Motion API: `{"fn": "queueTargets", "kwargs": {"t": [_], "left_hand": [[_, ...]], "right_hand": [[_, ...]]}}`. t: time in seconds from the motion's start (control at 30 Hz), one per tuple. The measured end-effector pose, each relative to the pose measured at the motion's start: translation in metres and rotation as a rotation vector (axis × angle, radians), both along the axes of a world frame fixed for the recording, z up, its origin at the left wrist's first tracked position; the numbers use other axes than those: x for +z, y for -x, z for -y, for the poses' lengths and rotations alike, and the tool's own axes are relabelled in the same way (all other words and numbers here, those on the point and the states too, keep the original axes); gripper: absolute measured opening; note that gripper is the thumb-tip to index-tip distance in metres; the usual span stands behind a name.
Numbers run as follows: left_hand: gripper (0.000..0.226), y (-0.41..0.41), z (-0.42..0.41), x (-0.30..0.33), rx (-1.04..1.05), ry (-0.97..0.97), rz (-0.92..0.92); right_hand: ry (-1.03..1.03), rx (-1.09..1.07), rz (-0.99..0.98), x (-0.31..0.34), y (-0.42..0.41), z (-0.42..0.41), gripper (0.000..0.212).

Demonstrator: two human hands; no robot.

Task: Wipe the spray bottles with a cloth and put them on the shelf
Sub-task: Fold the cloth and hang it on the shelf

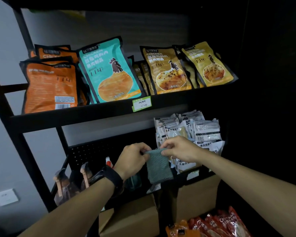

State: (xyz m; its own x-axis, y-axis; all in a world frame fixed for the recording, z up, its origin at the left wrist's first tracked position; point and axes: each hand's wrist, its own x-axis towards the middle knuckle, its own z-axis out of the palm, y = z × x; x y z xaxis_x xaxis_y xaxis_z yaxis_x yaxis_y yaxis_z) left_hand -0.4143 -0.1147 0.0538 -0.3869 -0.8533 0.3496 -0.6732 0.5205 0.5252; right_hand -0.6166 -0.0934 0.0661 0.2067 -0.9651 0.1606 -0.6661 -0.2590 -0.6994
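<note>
Head view: the left hand [133, 159] and right hand [179, 148] each pinch a top corner of the cloth [158, 166], which hangs before the lower shelf [200, 175]. Spray bottles [85, 175] stand at that shelf's left end. Judged step: readying the cloth; next, one hand must free itself to grip a bottle.

Both arms outstretched, left hand [132, 159] and right hand [179, 147] with pinching fingertips, close together.

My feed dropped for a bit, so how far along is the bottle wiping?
Done: several spray bottles already stand on the lower shelf; wiped or not, I cannot tell. In hand: both hands, left and right, pinch the cloth; neither holds a bottle. Left: unclear.
</note>
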Motion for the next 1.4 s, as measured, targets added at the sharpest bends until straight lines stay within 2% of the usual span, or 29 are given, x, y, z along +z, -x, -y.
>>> {"fn": "queueTargets", "kwargs": {"t": [0.3, 0.53, 0.67, 0.9, 1.0, 1.2, 1.4], "left_hand": [[0.012, 0.009, 0.009, -0.019, -0.001, -0.056, -0.002], [0.013, 0.009, 0.005, -0.061, 0.042, -0.1, -0.062], [0.013, 0.007, 0.008, -0.085, 0.066, -0.126, -0.076], [0.015, 0.009, 0.017, -0.114, 0.081, -0.138, -0.033], [0.016, 0.011, 0.028, -0.126, 0.102, -0.135, -0.021], [0.024, 0.015, 0.041, -0.139, 0.124, -0.106, -0.003], [0.031, 0.018, 0.055, -0.149, 0.128, -0.135, -0.019]], "right_hand": [[-0.05, -0.011, 0.016, -0.019, 0.007, 0.011, 0.005], [-0.131, 0.006, -0.009, -0.056, 0.003, 0.02, 0.004], [-0.147, 0.015, -0.031, -0.079, 0.0, 0.027, 0.012], [-0.175, 0.018, -0.06, -0.109, -0.003, 0.045, 0.004], [-0.192, 0.023, -0.06, -0.119, -0.003, 0.055, 0.009], [-0.195, 0.002, -0.059, -0.137, -0.003, 0.079, 0.005], [-0.181, -0.044, -0.123, -0.143, -0.007, 0.101, 0.012]]}}
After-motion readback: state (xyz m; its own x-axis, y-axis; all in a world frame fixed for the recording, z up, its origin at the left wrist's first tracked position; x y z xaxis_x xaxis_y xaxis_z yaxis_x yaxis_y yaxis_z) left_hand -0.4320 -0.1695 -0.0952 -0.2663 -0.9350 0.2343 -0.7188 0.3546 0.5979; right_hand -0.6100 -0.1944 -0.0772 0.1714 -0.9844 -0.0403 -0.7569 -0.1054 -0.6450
